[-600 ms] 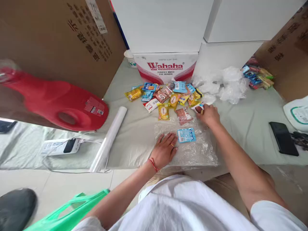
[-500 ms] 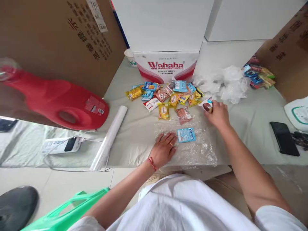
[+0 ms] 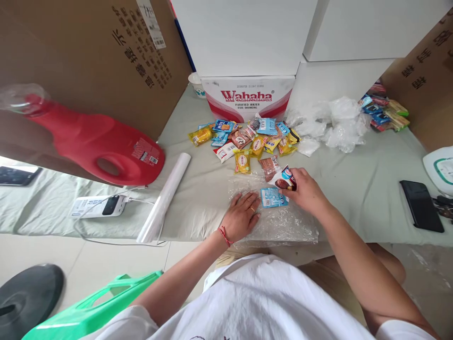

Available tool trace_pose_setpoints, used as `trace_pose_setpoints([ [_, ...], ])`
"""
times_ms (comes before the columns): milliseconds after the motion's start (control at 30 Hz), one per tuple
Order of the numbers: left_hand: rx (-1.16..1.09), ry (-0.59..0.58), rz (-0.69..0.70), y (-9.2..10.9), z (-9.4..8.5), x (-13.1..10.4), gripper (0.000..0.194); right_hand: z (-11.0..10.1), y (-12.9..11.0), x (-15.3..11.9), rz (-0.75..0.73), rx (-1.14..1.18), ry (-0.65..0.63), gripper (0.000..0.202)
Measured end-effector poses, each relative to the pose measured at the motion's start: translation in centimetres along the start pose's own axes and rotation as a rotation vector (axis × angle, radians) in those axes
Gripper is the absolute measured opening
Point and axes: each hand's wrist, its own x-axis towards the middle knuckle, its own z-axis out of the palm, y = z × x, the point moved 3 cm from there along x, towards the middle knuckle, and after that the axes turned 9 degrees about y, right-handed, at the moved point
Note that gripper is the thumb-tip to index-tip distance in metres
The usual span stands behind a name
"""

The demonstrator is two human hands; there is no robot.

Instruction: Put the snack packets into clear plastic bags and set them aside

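Observation:
My left hand (image 3: 242, 215) lies flat on the left part of a clear plastic sheet (image 3: 293, 226), fingers stretched out. A blue snack packet (image 3: 271, 197) rests on the sheet just right of its fingertips. In my right hand (image 3: 307, 191) is a white and brown snack packet (image 3: 284, 178), gripped at its right end and held over the blue one, partly covering it. Behind it lies a brownish-pink packet (image 3: 269, 165). Farther back is a pile of wrapped snacks, among them a yellow packet (image 3: 242, 162) and a white and red packet (image 3: 225, 152).
A rolled clear film (image 3: 164, 198), a white power bank (image 3: 99, 206) with cable and a red jug (image 3: 106, 146) are on the left. Crumpled clear plastic (image 3: 339, 123) lies at the back right. A black phone (image 3: 421, 205) sits far right. A Wahaha carton (image 3: 247, 99) stands behind.
My right hand has brought the white and brown snack packet leftward and nearer, from beside the pile to above the blue packet. My left hand stays on the sheet. The view has shifted slightly.

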Motion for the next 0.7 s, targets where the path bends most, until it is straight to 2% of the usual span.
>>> trace_pose_setpoints([
  [67, -0.003, 0.006, -0.001, 0.0, 0.0, 0.0, 0.051, 0.8, -0.5, -0.1, -0.051, -0.080, 0.133, 0.038],
  [100, -0.005, 0.010, -0.003, 0.0, 0.0, 0.0, 0.051, 1.3, -0.9, -0.5, -0.125, -0.109, 0.160, 0.038],
  [167, -0.015, 0.016, -0.006, 0.0, -0.1, 0.1, 0.050, 2.4, -1.6, -2.2, -0.332, -0.136, 0.125, 0.045],
  [233, -0.032, 0.021, -0.006, 0.0, -0.1, 0.1, 0.050, 2.8, -1.8, -4.4, -0.523, -0.119, 0.028, 0.048],
  [300, -0.055, 0.032, -0.002, 0.0, -0.1, 0.1, 0.049, 2.3, -1.5, -6.2, -0.612, -0.034, -0.012, 0.043],
  [400, -0.121, 0.128, -0.002, -0.2, -0.3, 0.0, 0.038, 0.9, -0.4, -6.7, -0.541, 0.154, 0.072, 0.036],
  [467, -0.164, 0.264, -0.046, -0.4, -0.9, 0.1, 0.027, 0.7, 0.3, -5.5, -0.446, 0.198, 0.107, 0.050],
  [567, -0.126, 0.461, -0.160, -0.7, -2.4, 0.9, 0.023, 1.8, 0.8, -3.2, -0.400, 0.157, 0.018, 0.069],
  [633, -0.049, 0.509, -0.206, -0.9, -3.5, 2.3, 0.026, 2.7, 0.8, -2.3, -0.405, 0.126, -0.035, 0.063],
  [700, 0.011, 0.474, -0.196, -1.2, -4.2, 4.3, 0.044, 3.2, 0.6, -2.4, -0.415, 0.108, -0.038, 0.053],
])
